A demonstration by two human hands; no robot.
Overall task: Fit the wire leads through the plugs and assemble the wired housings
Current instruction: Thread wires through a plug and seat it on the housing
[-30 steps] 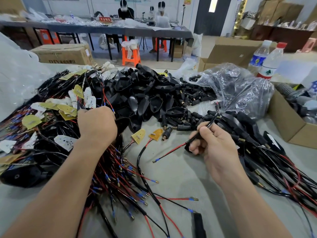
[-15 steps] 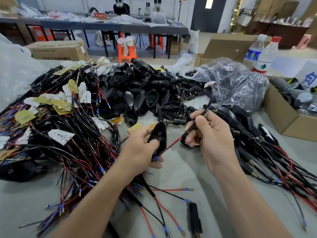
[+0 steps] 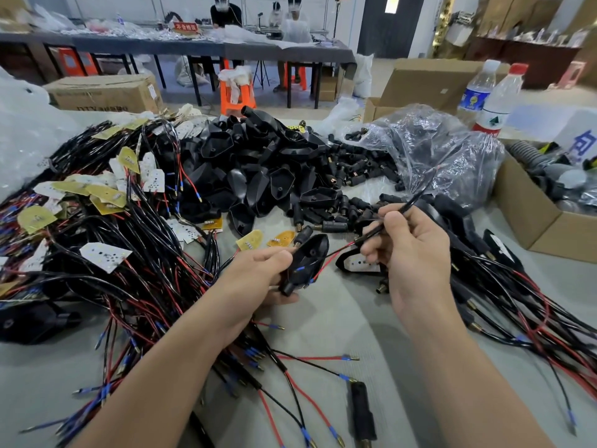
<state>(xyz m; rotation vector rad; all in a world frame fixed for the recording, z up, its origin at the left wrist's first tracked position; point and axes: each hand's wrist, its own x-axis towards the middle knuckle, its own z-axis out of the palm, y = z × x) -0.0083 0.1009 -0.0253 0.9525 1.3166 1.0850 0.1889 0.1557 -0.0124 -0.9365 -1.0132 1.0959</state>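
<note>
Back from the pile (image 3: 258, 163), the left hand (image 3: 268, 273) now grips a black housing (image 3: 310, 260) above the tabletop (image 3: 339, 324); the right hand (image 3: 416, 253) pinches the wire lead (image 3: 342, 250), already feeding into it: threading is underway.

Glossy black plastic housing (image 3: 308, 260); crinkly clear bag (image 3: 433, 156), prob. plastic film.

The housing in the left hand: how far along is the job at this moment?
Done: the pile of wired parts on the right seems finished, though I cannot be sure. In hand: the left hand holds one housing; the right hand pinches a cable whose red lead reaches into it. Left: a heap of empty housings, loose plugs and many wires with boards.
</note>
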